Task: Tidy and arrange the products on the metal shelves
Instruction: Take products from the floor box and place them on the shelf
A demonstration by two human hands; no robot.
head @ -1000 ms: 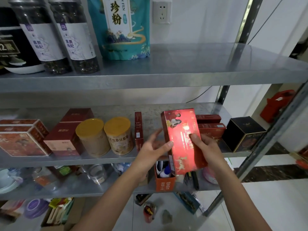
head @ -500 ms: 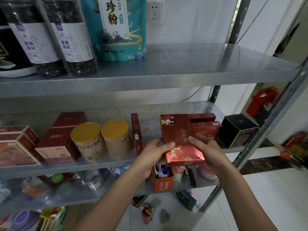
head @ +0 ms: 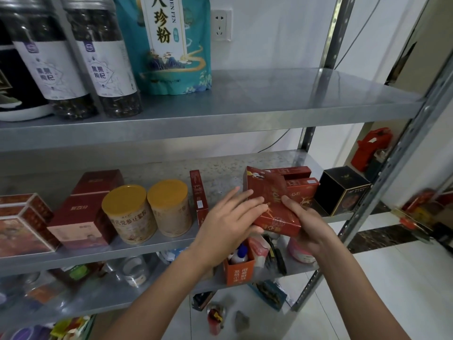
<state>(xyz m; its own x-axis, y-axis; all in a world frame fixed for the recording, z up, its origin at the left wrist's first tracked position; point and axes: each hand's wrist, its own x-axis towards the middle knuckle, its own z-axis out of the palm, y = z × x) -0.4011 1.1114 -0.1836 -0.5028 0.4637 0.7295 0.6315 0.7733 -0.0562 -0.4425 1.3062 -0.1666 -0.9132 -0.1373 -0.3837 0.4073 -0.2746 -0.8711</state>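
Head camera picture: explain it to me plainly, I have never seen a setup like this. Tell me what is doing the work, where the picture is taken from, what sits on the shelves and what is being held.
No machine here: a person works with two bare hands, and the camera sits on their head, looking forward and down. The left hand and right hand together hold a flat red box, tilted, in front of the middle shelf.

On that shelf, from the left: patterned red boxes, a dark red carton, two yellow-lidded tins, a thin red box standing on edge, a stack of similar red boxes behind the held one, and a black box.

The top shelf carries two clear jars of dark dried contents and a teal pouch. The lower shelf holds blurred clutter, including an orange carton.
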